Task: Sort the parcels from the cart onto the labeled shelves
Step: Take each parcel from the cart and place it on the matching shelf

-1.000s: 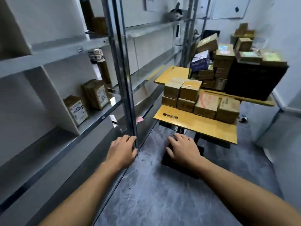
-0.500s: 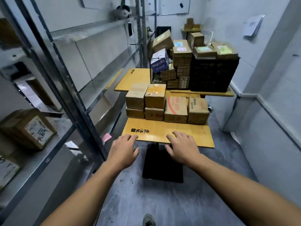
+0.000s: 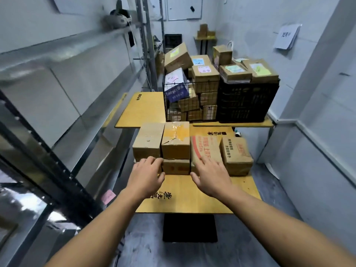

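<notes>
1. Logged a forward shift since half a second ago: left hand (image 3: 146, 176) and right hand (image 3: 212, 176) off the near edge of the yellow table (image 3: 192, 195) and up to the front of the parcel stack. View closer in; the parcels on the shelves at left now out of frame.
2. Left hand: palm down, fingers straight and spread, holding nothing. Fingertips at the lower front edge of the plain box (image 3: 148, 140). Contact or not: cannot tell.
3. Right hand: palm down, fingers straight and fanned wide, holding nothing. Fingertips over the lower front of the red-printed box (image 3: 205, 149).
4. Parcels in a tight block at the far half of the yellow table: taped box (image 3: 176, 140) beside the plain box, stacked on a small box (image 3: 176, 166). Red-printed box to the right of that, then an outer box (image 3: 236, 155) at the right end.
5. Behind, on a rear table (image 3: 142, 108): wire basket (image 3: 173, 89) full of parcels, just beside a black crate (image 3: 246, 101) topped with labelled parcels.
6. At left: metal shelving (image 3: 48, 151), with a pink note (image 3: 108, 196) low on it. On the right wall: paper sheet (image 3: 287, 36).
</notes>
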`<state>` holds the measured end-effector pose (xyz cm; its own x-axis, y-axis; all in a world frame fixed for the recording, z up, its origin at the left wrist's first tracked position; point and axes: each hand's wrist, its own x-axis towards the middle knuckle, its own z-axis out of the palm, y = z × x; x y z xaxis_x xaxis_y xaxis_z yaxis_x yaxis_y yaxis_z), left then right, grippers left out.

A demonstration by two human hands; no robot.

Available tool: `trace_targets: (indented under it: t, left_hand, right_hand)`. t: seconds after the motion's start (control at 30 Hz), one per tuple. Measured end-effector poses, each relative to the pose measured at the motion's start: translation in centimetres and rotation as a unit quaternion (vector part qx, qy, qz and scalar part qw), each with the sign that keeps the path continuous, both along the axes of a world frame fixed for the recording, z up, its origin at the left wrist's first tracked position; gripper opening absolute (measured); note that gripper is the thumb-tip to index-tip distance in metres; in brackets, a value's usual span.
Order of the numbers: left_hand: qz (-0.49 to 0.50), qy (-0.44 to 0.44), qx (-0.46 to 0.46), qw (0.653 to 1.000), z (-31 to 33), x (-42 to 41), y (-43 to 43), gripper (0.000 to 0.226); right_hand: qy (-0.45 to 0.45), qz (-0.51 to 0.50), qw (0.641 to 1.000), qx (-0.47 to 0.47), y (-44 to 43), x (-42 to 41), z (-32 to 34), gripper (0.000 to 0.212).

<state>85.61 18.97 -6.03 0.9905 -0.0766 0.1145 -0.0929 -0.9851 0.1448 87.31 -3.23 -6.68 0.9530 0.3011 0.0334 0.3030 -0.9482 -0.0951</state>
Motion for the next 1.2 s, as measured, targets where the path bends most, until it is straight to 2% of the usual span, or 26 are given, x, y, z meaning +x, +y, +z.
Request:
trace_targets:
  t: [0.2,0.47,0.7,0.9,1.03,1.2]
  left_hand:
    - [0.015,0.002,-0.017,1.0,-0.1,5.8,0.1,0.051]
    - [0.07,0.025,-0.036,0.997,-1.4,11.9,-0.2,0.051]
    - [0.088,0.039,-0.038,0.995,-3.7,12.6,-0.7,0.051]
    - [0.082,0.033,-0.04,0.995,-4.2,13.3,-1.3,0.054]
    - [0.067,0.022,-0.089,0.994,-4.4,13.3,-2.0,0.052]
    - [0.032,-0.008,-0.221,0.975,-4.2,13.0,-3.2,0.044]
  right_hand:
    - [0.005,0.005,0.998,0.062,0.7,6.3,-0.5,0.048]
    - [0.08,-0.006,0.98,0.185,1.9,12.8,-1.6,0.054]
    - [0.121,-0.033,0.958,0.26,3.0,15.5,-4.1,0.051]
    - [0.133,-0.071,0.925,0.349,3.5,17.1,-5.3,0.039]
    - [0.129,-0.102,0.9,0.403,3.6,17.5,-5.5,0.032]
    - [0.115,-0.139,0.859,0.48,2.4,17.4,-5.6,0.017]
